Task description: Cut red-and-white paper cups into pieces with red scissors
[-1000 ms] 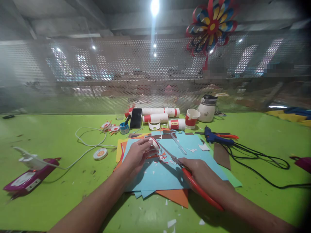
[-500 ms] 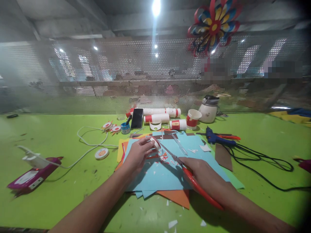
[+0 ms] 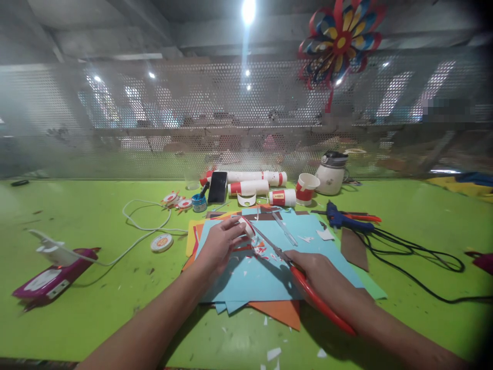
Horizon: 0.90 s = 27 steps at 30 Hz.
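Between the fingers of my left hand (image 3: 221, 241) is a small white paper piece with a red edge (image 3: 247, 227), held above the stacked sheets. My right hand (image 3: 318, 270) grips red-handled scissors (image 3: 321, 303), whose blades point up and left to the edge of that piece. Whether the blades touch it I cannot tell. Under both hands lies a light blue sheet (image 3: 254, 285) on top of orange, yellow and green ones. Small red and white paper scraps (image 3: 262, 252) are scattered on the blue sheet below the blades.
Behind the sheets stand a phone (image 3: 217, 187), a blue jar (image 3: 199, 203), red-and-white paper cups (image 3: 282, 198) and a kettle (image 3: 331, 172). A blue glue gun (image 3: 346, 218) with a black cord lies right. A purple power strip (image 3: 56, 280) lies left, its white cable crossing the green table (image 3: 127, 303).
The scissor blades appear slightly more closed near the paper piece. Both hands stay in nearly the same place.
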{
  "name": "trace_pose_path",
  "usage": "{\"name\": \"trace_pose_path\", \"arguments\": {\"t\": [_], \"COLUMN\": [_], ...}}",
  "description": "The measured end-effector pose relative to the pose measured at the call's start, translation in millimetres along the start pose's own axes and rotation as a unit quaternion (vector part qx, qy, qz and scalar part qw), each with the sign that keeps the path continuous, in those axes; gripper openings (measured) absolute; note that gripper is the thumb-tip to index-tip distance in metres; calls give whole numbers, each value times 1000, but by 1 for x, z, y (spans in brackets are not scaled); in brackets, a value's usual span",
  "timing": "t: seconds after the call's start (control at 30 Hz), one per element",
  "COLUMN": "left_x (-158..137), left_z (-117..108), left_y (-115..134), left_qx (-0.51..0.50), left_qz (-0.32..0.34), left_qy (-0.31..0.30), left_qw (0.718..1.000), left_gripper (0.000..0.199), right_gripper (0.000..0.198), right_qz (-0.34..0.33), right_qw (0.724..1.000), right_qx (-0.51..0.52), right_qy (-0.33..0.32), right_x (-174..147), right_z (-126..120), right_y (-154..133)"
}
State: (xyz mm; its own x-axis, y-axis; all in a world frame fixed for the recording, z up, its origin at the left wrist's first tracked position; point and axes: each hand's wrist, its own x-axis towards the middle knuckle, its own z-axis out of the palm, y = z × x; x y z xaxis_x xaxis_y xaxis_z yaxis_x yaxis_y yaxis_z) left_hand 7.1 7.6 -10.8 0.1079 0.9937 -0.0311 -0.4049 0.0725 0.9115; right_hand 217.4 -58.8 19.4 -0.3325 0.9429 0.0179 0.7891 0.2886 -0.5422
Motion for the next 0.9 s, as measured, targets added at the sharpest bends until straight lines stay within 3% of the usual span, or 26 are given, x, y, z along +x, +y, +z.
{"name": "trace_pose_path", "arguments": {"t": [0.27, 0.9], "left_x": [-3, -4], "left_z": [3, 3], "left_y": [5, 4], "left_qx": [-15, 3], "left_qz": [-11, -22], "left_qy": [-12, -21], "left_qw": [1000, 1000], "left_gripper": [24, 28], "right_gripper": [23, 22], "right_qz": [-11, -12], "right_qw": [1000, 1000], "right_qx": [8, 18], "right_qy": [4, 0], "right_x": [1, 1], "right_z": [2, -1], "right_y": [2, 4]}}
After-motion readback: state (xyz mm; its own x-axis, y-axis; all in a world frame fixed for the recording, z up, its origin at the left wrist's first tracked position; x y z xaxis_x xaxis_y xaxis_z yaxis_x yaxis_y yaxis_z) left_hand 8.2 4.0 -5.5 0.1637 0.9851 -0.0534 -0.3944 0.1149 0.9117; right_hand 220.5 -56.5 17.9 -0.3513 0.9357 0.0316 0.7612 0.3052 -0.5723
